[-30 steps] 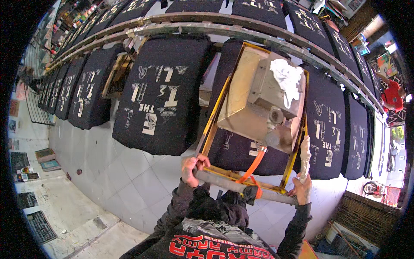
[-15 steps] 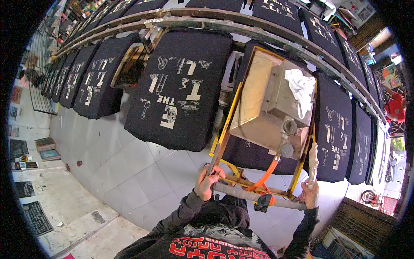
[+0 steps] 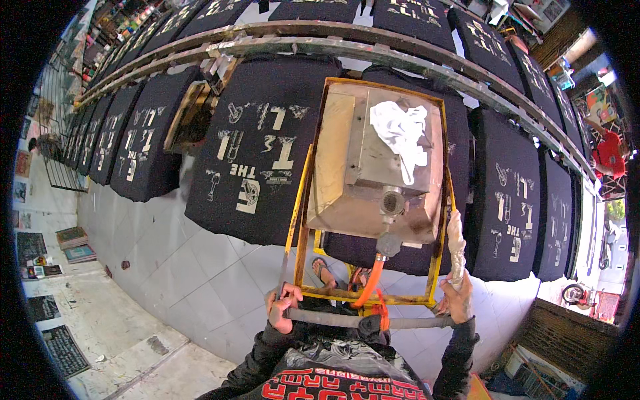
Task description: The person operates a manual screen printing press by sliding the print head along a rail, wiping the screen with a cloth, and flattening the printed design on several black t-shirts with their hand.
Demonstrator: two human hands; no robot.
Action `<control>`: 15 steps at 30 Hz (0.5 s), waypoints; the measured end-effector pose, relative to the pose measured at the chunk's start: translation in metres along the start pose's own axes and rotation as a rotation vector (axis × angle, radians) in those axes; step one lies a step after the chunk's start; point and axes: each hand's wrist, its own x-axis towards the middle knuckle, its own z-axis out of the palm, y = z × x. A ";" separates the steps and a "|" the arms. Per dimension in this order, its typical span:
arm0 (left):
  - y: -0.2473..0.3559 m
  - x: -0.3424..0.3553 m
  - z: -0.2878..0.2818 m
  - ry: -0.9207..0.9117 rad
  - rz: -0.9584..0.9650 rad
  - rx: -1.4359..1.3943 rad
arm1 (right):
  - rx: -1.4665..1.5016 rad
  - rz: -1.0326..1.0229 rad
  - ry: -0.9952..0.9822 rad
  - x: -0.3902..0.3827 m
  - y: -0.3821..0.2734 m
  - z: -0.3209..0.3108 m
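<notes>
Your left hand (image 3: pixel 283 310) is closed on the frame (image 3: pixel 400 300) at its near left corner, beside the left end of a grey bar (image 3: pixel 420 323); which fingers go round the thin upright there and which round the bar is hard to tell. Your right hand (image 3: pixel 458 298) grips the lower part of a pale, lumpy wrapped handle (image 3: pixel 457 247); the palm side is hidden, so you cannot see whether it touches the bar too. A dark wad (image 3: pixel 372 328) and an orange tie (image 3: pixel 382 312) cover the bar's middle. Your sleeves and printed top are cut off by the lower edge, and only parts of your sandalled feet (image 3: pixel 325 273) show past the frame.

The frame is yellow, scuffed and browned with wear. It stands straight ahead of you, around a metal hood (image 3: pixel 333 193) that is dull, tan and stained, with sloping sides and a raised grey box (image 3: pixel 363 160) on top. A crumpled white cloth (image 3: pixel 400 137) hides part of the box. An orange hose (image 3: pixel 373 280) bends from the fitting toward you.

Under the hood lies a black shirt (image 3: pixel 347 252), mostly covered; whether the two touch is unclear. Printed shirts (image 3: pixel 267 147) line both sides, the farthest cut off or blurred.
</notes>
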 end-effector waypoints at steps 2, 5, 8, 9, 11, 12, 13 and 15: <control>-0.008 0.005 -0.003 0.032 0.034 -0.019 | 0.001 0.030 0.026 -0.001 -0.006 0.003; -0.018 0.013 -0.001 0.133 0.089 0.043 | -0.039 -0.041 0.006 0.010 0.005 0.000; -0.017 0.027 -0.001 0.086 0.101 -0.026 | -0.048 0.024 0.026 0.020 0.017 -0.004; -0.015 0.030 0.011 0.149 0.135 -0.032 | -0.005 0.049 0.046 0.020 0.005 0.000; -0.010 0.030 0.018 0.170 0.141 0.041 | 0.004 0.082 0.060 0.017 -0.017 0.002; -0.010 0.028 0.019 0.186 0.148 0.079 | -0.041 0.025 0.067 0.019 -0.009 -0.003; -0.019 0.028 0.018 0.292 0.127 -0.027 | -0.089 -0.032 0.073 0.022 0.005 -0.005; -0.015 0.032 0.027 0.420 0.194 0.176 | -0.135 -0.014 0.108 0.021 0.022 0.000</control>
